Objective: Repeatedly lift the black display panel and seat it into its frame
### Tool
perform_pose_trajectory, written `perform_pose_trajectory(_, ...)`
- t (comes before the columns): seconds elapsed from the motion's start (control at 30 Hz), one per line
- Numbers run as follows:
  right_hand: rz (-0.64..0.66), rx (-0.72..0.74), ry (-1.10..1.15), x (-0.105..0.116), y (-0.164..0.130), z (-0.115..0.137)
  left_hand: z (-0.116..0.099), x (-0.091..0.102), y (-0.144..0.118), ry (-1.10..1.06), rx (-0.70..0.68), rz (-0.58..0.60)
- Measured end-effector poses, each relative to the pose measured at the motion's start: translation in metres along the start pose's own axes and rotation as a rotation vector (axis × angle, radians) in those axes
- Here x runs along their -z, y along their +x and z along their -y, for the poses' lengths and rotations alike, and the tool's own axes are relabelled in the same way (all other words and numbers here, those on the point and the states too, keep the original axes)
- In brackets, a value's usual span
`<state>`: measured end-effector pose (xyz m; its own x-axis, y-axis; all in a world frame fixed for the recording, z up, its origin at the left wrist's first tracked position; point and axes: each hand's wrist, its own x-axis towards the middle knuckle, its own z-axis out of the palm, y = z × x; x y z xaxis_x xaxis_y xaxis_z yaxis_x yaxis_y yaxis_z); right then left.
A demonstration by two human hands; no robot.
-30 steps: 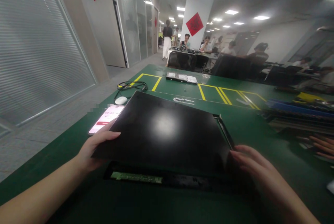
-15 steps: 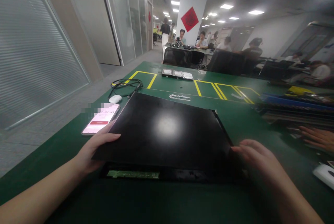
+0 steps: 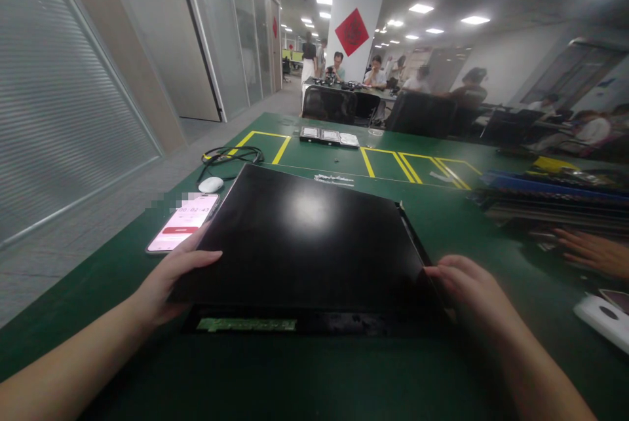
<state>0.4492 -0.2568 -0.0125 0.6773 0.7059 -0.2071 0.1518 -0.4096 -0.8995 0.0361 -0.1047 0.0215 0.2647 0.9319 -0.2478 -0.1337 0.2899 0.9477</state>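
Observation:
A glossy black screen panel (image 3: 304,251) lies at a slant across the middle of the view, reflecting a bright patch of light. My left hand (image 3: 179,277) is closed on its left edge, thumb on top and fingers underneath. At the opposite side, my right hand (image 3: 455,277) pinches the right edge with fingertips; whether it also grips the part beneath cannot be told. Below the panel sits a black frame (image 3: 344,324), showing along the near side and at the right. A green circuit strip (image 3: 246,324) is exposed at the near edge.
Left of the panel lie a lit phone (image 3: 181,228), a white mouse-like object (image 3: 211,184) and a coiled black cable (image 3: 230,159). Several small drives (image 3: 329,137) stand farther back on the green table (image 3: 295,382). At right are a co-worker's hand (image 3: 594,251) and a white device (image 3: 602,319).
The whole view has shifted slightly, so most things sit a little farther left. Both hands keep their hold on the screen panel, which has barely moved between them.

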Motion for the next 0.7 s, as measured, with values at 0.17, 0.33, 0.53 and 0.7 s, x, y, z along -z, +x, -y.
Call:
perform_pose_trajectory(0.17,0.012,-0.013,-0.007,0.004,0.001,0.0,0.003,0.002,0.002,0.006,0.05,-0.003)
perform_pose_trajectory(0.33,-0.012,0.023,-0.08,0.006,-0.002,0.003,0.006,0.006,0.004,0.023,0.069,-0.003)
perform_pose_trajectory(0.53,0.014,-0.011,-0.097,0.008,0.005,-0.009,0.009,0.003,0.005,-0.003,0.106,0.054)
perform_pose_trajectory(0.7,0.017,-0.006,-0.117,0.009,0.006,-0.01,0.01,0.003,0.006,0.03,0.137,0.077)
